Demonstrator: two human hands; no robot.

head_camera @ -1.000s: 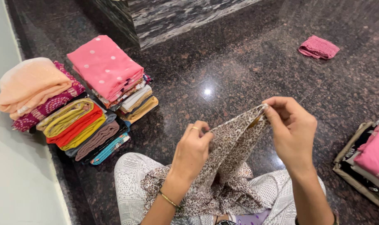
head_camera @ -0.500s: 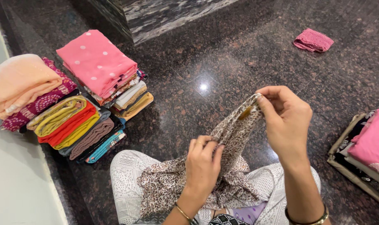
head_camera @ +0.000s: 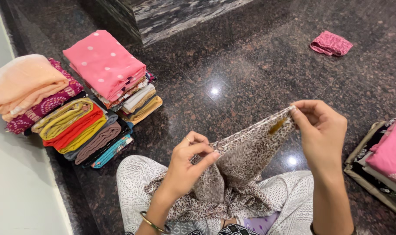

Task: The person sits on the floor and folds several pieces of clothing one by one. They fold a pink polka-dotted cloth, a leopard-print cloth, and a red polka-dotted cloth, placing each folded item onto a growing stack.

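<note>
Seated on a dark floor (head_camera: 250, 56), a person is stretching a spotted cloth (head_camera: 245, 152) above the lap, its edge pinched by the left hand (head_camera: 187, 163) and right hand (head_camera: 322, 130). Folded stacks (head_camera: 93, 95) are lying left of the cloth, a pink bundle (head_camera: 331, 43) well beyond it.

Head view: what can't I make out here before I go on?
- Leopard-print cloth: lower part bunched in the lap, overall shape hidden by its own folds.
- Left hand: fingertips' grip tucked behind the cloth edge.
- Right hand: same.
- Pink pile in tray: cut off by the right edge.
- Folded stacks: lower items hidden by upper ones.
</note>
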